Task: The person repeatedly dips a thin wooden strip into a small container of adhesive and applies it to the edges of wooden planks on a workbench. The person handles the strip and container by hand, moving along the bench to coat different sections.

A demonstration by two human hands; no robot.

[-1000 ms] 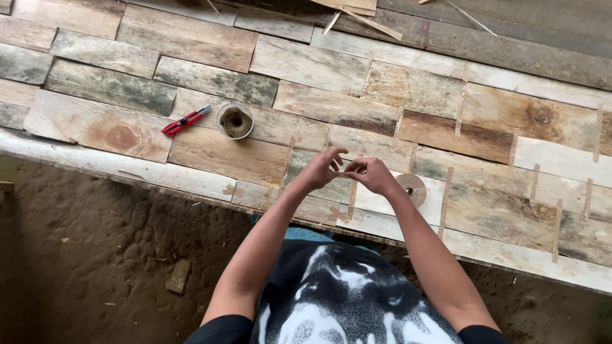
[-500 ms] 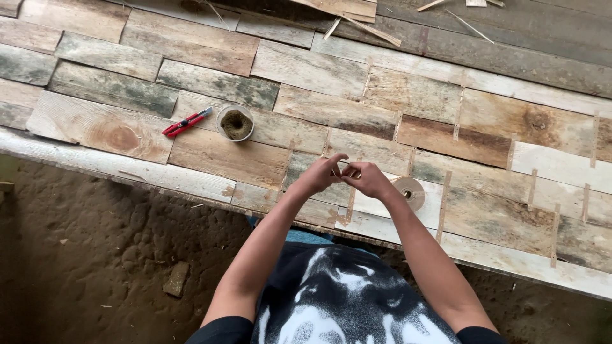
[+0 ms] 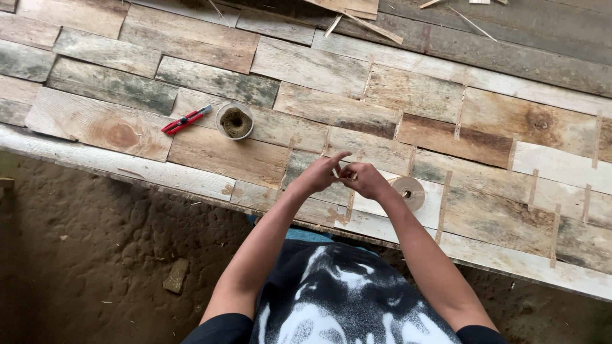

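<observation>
My left hand (image 3: 320, 173) and my right hand (image 3: 366, 181) meet fingertip to fingertip just above a panel of weathered wooden planks (image 3: 223, 153). Between them they pinch a small thin tan strip that looks like tape; it is mostly hidden by the fingers. The left index finger sticks out over the pinch. A roll of tan tape (image 3: 408, 192) lies flat on the planks right beside my right hand. Short tan strips (image 3: 444, 204) are stuck across several plank joints around the hands.
A red utility knife (image 3: 185, 119) and a small round container of brownish stuff (image 3: 235, 121) lie on the planks to the left. Thin wood offcuts (image 3: 357, 16) sit at the far edge. Below the panel's near edge (image 3: 127, 167) is bare dirt ground (image 3: 95, 255).
Both hands stay at the same spot with fingertips together. The fingers have shifted slightly, and the left index finger now reaches further out.
</observation>
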